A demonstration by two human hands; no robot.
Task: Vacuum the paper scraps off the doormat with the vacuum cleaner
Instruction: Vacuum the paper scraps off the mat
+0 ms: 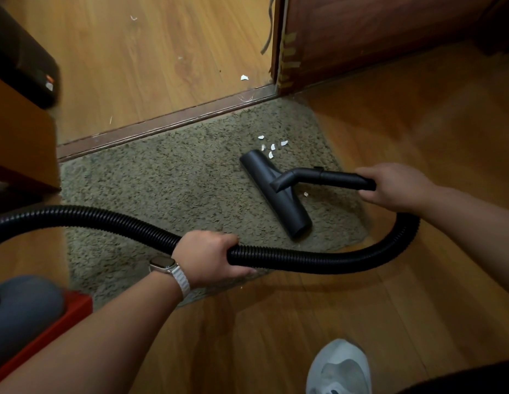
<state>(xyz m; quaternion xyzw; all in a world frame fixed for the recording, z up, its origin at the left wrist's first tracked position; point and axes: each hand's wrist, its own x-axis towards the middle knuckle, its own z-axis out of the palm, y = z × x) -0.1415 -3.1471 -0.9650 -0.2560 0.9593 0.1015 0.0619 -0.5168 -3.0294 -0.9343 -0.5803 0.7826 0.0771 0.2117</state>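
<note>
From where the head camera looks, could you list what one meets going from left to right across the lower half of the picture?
Grey and red vacuum body → watch → left hand gripping the hose → floor nozzle on the doormat → lone paper scrap → right hand on the wand.

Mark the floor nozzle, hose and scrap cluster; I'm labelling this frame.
floor nozzle [271,191], head view, middle of its bar.
hose [304,258], head view, ribbed stretch.
scrap cluster [272,147], head view, one central scrap.

Floor [361,322]: glossy wood planks
Door [375,35]: dark brown, beside threshold strip [162,125]
Shoe [340,368]: grey-white, bottom edge
Watch [163,264]: white strap
</note>
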